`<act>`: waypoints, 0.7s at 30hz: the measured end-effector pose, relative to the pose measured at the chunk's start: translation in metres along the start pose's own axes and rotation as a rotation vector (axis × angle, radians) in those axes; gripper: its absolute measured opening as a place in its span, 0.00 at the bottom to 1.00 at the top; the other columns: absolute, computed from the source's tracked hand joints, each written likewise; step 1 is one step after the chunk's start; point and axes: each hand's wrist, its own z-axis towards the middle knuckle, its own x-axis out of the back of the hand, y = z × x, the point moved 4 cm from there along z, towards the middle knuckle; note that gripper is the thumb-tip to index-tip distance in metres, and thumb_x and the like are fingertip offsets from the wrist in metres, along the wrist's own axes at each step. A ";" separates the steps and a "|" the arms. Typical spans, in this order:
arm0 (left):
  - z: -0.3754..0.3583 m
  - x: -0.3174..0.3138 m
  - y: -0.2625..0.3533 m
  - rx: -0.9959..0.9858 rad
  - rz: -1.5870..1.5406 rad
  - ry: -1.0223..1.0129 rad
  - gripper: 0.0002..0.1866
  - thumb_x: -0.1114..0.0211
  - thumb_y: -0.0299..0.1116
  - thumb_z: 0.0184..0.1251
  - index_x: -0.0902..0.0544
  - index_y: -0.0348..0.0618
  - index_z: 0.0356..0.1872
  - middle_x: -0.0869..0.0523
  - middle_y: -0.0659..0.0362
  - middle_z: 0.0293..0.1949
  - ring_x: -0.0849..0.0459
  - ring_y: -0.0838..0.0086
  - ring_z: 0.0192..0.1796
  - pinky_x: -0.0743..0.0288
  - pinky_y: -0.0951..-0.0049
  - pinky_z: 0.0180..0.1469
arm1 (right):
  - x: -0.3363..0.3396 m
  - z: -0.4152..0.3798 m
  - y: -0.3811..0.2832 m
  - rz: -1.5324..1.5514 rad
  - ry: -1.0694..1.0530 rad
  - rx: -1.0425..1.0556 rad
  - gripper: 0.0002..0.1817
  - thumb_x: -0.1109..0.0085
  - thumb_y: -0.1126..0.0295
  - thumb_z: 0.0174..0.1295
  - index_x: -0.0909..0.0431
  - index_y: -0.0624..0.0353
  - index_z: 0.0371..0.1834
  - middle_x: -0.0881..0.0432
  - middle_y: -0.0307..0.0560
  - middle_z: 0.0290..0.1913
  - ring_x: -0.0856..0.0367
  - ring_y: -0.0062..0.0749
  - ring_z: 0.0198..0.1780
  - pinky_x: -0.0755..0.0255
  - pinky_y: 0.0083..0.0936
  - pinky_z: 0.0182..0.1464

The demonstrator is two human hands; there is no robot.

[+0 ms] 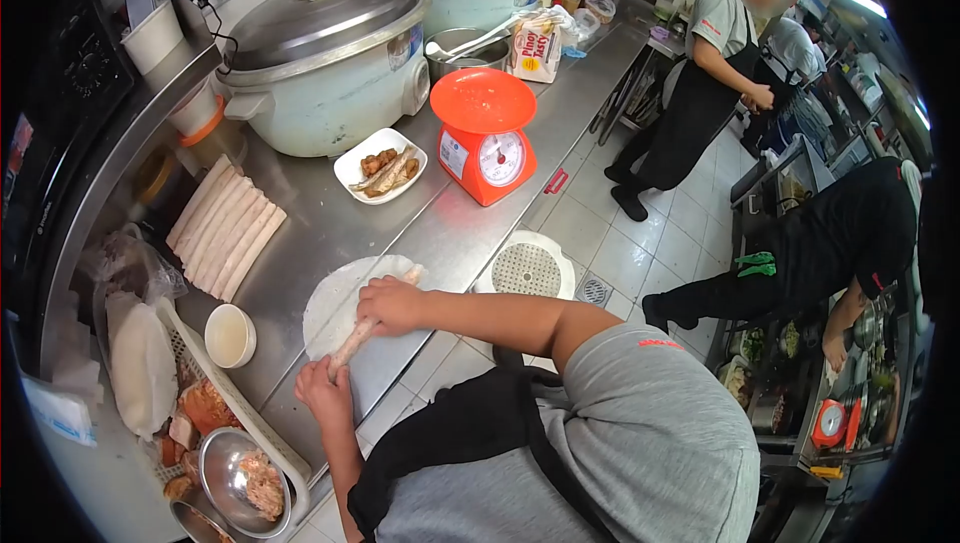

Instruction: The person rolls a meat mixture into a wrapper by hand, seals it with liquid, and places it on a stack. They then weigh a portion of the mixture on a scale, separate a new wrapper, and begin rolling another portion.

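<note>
- Sleeve, grey (660, 403): your own, nearest the camera; black apron (450, 443) beside it.
- Wrapper, round, pale (328, 305): one, flat on the steel bench (310, 213), close to the front edge.
- Filling strip, pink (355, 341): one, slantwise on the wrapper; the end farther from you shows past your knuckles.
- Handling, as judged: press the filling strip evenly, so neither end bulges or thins; lay it straight before any folding; go gently, since so thin a wrapper could tear.
- Pattern for thickness: row of pale rolls (228, 228), toward the bench's back edge; worth matching.
- Right hand (393, 305): palm down, fingers curled around the upper part of the filling strip.
- Left hand (325, 390): fingers and thumb closed on the strip's lower end, by the wrapper's rim.
- Right forearm (490, 315): stretched across the bench's front edge, elbow out.
- Left forearm (348, 478): closer to your body; level wrists should help equalise the pressure.
</note>
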 end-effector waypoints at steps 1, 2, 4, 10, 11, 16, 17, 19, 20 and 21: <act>0.003 0.000 0.008 -0.010 0.033 0.015 0.24 0.29 0.32 0.38 0.20 0.42 0.43 0.24 0.54 0.40 0.28 0.57 0.46 0.39 0.58 0.51 | 0.002 -0.004 0.008 0.007 0.017 -0.027 0.13 0.39 0.60 0.43 0.20 0.48 0.34 0.25 0.41 0.39 0.30 0.34 0.47 0.36 0.34 0.46; 0.007 -0.002 0.017 -0.051 0.006 0.049 0.24 0.29 0.32 0.38 0.21 0.42 0.43 0.24 0.54 0.40 0.28 0.57 0.46 0.39 0.58 0.51 | 0.004 -0.005 0.012 -0.002 0.027 -0.024 0.13 0.38 0.61 0.43 0.20 0.48 0.34 0.25 0.41 0.38 0.29 0.35 0.46 0.36 0.34 0.46; 0.012 -0.006 0.032 -0.109 -0.029 0.107 0.25 0.29 0.33 0.39 0.22 0.43 0.44 0.24 0.53 0.40 0.28 0.57 0.46 0.39 0.58 0.50 | -0.002 -0.006 0.011 0.005 0.032 -0.004 0.15 0.37 0.62 0.42 0.21 0.49 0.36 0.25 0.41 0.37 0.28 0.37 0.44 0.35 0.35 0.47; 0.016 -0.021 0.034 -0.081 -0.084 0.076 0.19 0.31 0.32 0.42 0.22 0.44 0.40 0.22 0.55 0.36 0.26 0.60 0.43 0.37 0.61 0.47 | 0.022 -0.024 0.046 0.091 0.168 0.042 0.11 0.35 0.67 0.39 0.21 0.49 0.30 0.23 0.42 0.33 0.26 0.41 0.41 0.34 0.38 0.45; 0.014 -0.019 0.031 -0.053 -0.113 0.108 0.18 0.31 0.32 0.42 0.22 0.44 0.39 0.22 0.56 0.36 0.26 0.60 0.43 0.37 0.61 0.48 | 0.032 -0.030 0.051 0.121 0.145 0.007 0.12 0.36 0.67 0.42 0.20 0.48 0.33 0.22 0.41 0.36 0.27 0.40 0.43 0.35 0.37 0.46; 0.010 -0.008 0.023 0.027 -0.113 0.136 0.14 0.31 0.33 0.45 0.20 0.46 0.36 0.21 0.58 0.36 0.26 0.64 0.43 0.38 0.62 0.48 | 0.041 -0.037 0.058 0.095 0.048 -0.112 0.10 0.40 0.65 0.51 0.19 0.49 0.38 0.23 0.37 0.38 0.31 0.36 0.46 0.41 0.33 0.50; 0.012 -0.008 0.022 0.051 -0.102 0.136 0.13 0.31 0.34 0.45 0.20 0.46 0.35 0.22 0.59 0.35 0.26 0.64 0.44 0.38 0.62 0.48 | 0.042 -0.034 0.059 0.097 -0.009 -0.147 0.09 0.44 0.65 0.55 0.20 0.50 0.38 0.24 0.38 0.39 0.31 0.36 0.46 0.42 0.32 0.51; 0.017 -0.008 0.017 0.098 -0.082 0.136 0.10 0.31 0.34 0.46 0.19 0.47 0.31 0.22 0.60 0.35 0.27 0.65 0.44 0.39 0.63 0.47 | 0.042 -0.028 0.062 0.082 -0.020 -0.205 0.09 0.45 0.65 0.55 0.21 0.50 0.37 0.24 0.40 0.39 0.31 0.37 0.46 0.42 0.32 0.50; 0.020 -0.010 0.014 0.160 -0.092 0.104 0.08 0.32 0.35 0.47 0.18 0.47 0.30 0.22 0.60 0.35 0.27 0.65 0.44 0.39 0.63 0.47 | 0.042 -0.024 0.063 0.074 -0.025 -0.230 0.08 0.46 0.65 0.56 0.21 0.51 0.37 0.24 0.40 0.40 0.31 0.37 0.45 0.41 0.33 0.50; 0.024 -0.013 0.010 0.222 -0.102 0.072 0.07 0.33 0.35 0.47 0.18 0.47 0.28 0.23 0.60 0.36 0.27 0.65 0.44 0.39 0.63 0.47 | 0.043 -0.021 0.062 0.009 0.014 -0.272 0.09 0.46 0.65 0.55 0.22 0.51 0.37 0.24 0.41 0.39 0.31 0.37 0.45 0.41 0.34 0.49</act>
